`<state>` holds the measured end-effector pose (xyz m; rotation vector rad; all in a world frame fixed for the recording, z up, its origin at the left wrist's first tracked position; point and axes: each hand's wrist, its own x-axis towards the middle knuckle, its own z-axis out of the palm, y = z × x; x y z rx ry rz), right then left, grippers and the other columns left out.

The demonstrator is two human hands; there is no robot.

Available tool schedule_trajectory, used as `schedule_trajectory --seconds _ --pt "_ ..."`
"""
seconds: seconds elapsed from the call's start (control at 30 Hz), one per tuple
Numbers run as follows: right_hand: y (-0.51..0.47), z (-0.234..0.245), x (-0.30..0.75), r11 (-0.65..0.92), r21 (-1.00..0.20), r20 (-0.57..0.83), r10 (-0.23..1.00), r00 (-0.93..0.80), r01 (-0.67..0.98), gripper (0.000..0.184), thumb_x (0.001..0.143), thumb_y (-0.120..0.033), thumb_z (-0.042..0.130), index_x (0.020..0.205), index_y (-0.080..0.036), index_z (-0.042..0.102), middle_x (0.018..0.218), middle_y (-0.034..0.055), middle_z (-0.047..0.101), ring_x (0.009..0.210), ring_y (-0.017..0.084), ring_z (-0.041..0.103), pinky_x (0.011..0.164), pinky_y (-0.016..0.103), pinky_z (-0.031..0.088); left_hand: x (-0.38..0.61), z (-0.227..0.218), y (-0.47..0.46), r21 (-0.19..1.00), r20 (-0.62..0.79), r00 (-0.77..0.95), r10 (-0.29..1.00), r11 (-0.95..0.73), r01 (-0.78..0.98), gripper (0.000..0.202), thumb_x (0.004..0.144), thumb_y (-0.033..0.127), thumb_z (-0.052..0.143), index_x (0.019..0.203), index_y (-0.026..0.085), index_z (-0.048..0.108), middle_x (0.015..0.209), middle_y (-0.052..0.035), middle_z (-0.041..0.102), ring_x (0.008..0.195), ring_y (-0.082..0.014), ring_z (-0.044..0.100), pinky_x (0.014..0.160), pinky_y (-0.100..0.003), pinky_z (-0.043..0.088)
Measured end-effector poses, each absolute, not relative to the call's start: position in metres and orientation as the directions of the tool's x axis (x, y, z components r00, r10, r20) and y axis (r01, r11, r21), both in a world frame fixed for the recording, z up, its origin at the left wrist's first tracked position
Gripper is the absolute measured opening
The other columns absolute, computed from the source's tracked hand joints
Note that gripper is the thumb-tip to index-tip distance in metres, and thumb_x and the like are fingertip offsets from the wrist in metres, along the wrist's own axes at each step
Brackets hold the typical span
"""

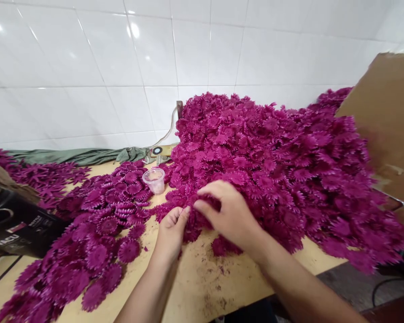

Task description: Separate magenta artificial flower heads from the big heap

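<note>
My left hand [173,226] is closed in a pinch at the front of a big heap of magenta artificial flowers [256,148]. Between its thumb and fingers is a magenta artificial flower [193,204], which blends into the heap behind it. My right hand [230,211] reaches in from the right, its thumb and forefinger curled onto the same flower. The fingertips of both hands almost meet there. How the petals sit between the fingers is hard to make out. Left of my hands stands a small clear plastic cup [154,180] with something pale in it.
Flat flower heads [97,255] spread over the wooden table [202,287] on the left. Further left are star-shaped magenta pieces [50,179] and a black printed box [16,220]. A cardboard sheet [387,130] rises at right. Green cloth [77,156] lies along the tiled wall.
</note>
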<state>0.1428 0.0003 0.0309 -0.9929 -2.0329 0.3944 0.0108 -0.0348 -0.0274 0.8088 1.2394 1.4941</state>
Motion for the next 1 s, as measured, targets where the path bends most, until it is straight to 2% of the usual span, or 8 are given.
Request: schedule_trajectory --seconds 0.23,0.37,0.5,0.63,0.73,0.8,0.9,1.0 --pt "-0.005 0.008 0.129 0.404 -0.807 0.231 0.887 -0.400 0.430 0.015 0.073 -0.012 0.055 0.086 -0.018 0.058 0.081 0.0027 0.064 0.074 0.015 0.058 0.073 0.031 0.045 0.010 -0.025 -0.035 0.972 -0.059 -0.292 0.955 -0.012 -0.236 0.042 0.054 0.056 0.069 0.062 0.015 0.057 0.056 0.0029 0.055 0.057 -0.0111 0.050 0.055 -0.022 0.040" --pt "0.000 0.004 0.131 0.423 -0.829 0.292 0.886 -0.361 0.366 0.028 0.069 -0.006 0.052 0.093 -0.018 0.060 0.092 0.0049 0.064 0.084 0.016 0.058 0.079 0.031 0.045 0.016 -0.013 -0.039 0.974 -0.024 -0.137 0.990 -0.007 -0.225 0.035 0.057 0.044 0.072 0.076 0.016 0.062 0.069 -0.0012 0.063 0.074 -0.0169 0.057 0.067 -0.026 0.044" --pt "0.000 0.006 0.124 0.420 -0.863 0.331 0.890 -0.315 0.281 0.013 0.074 -0.014 0.050 0.073 -0.019 0.062 0.074 0.0013 0.065 0.070 0.014 0.059 0.070 0.028 0.046 0.017 -0.009 -0.039 0.987 0.019 -0.113 0.993 -0.037 -0.159 0.028 0.059 0.040 0.070 0.071 0.016 0.060 0.064 0.0003 0.060 0.065 -0.0140 0.053 0.064 -0.025 0.043" --pt "0.022 0.013 0.134 0.415 -0.878 0.410 0.909 -0.070 0.239 0.011 0.074 -0.023 0.051 0.066 -0.019 0.057 0.062 -0.0003 0.060 0.060 0.014 0.056 0.062 0.027 0.046 0.014 -0.013 -0.043 0.994 0.041 -0.201 0.979 -0.060 -0.086 0.025 0.061 0.037 0.068 0.058 0.017 0.054 0.050 0.0063 0.046 0.049 -0.0082 0.040 0.051 -0.021 0.035" --pt "0.052 0.022 0.159 0.350 -0.927 0.373 0.901 0.220 0.135 0.011 0.076 -0.026 0.046 0.069 -0.019 0.052 0.056 -0.0018 0.054 0.050 0.013 0.052 0.055 0.028 0.046 0.011 -0.014 -0.048 0.995 0.008 -0.206 0.978 -0.027 -0.092 0.024 0.059 0.037 0.069 0.057 0.017 0.056 0.050 0.0056 0.049 0.051 -0.0089 0.042 0.053 -0.021 0.037" --pt "0.067 0.027 0.176 0.380 -0.893 0.436 0.862 0.258 0.240 0.007 0.074 -0.023 0.047 0.074 -0.018 0.053 0.062 0.0002 0.055 0.058 0.015 0.054 0.064 0.034 0.048 0.010 -0.012 -0.050 0.992 -0.030 -0.222 0.975 0.001 -0.129 0.025 0.055 0.036 0.071 0.065 0.016 0.061 0.056 0.0036 0.056 0.056 -0.0104 0.048 0.058 -0.022 0.039" --pt "0.063 0.031 0.185 0.458 -0.720 0.600 0.788 0.135 0.521 0.016 0.068 -0.015 0.053 0.083 -0.017 0.059 0.087 0.0087 0.058 0.088 0.023 0.055 0.085 0.044 0.042 0.011 -0.007 -0.050 0.983 -0.051 -0.217 0.975 0.010 -0.185 0.033 0.052 0.034 0.074 0.077 0.016 0.064 0.066 0.0012 0.062 0.063 -0.0115 0.052 0.061 -0.022 0.041" --pt "0.032 0.028 0.170 0.549 -0.566 0.671 0.740 -0.043 0.615 0.022 0.071 -0.023 0.058 0.092 -0.019 0.062 0.107 0.0127 0.055 0.109 0.029 0.046 0.094 0.049 0.034 0.012 -0.006 -0.048 0.985 -0.041 -0.203 0.978 0.006 -0.170 0.029 0.053 0.038 0.074 0.065 0.015 0.060 0.055 0.0038 0.055 0.053 -0.0086 0.045 0.052 -0.020 0.036"
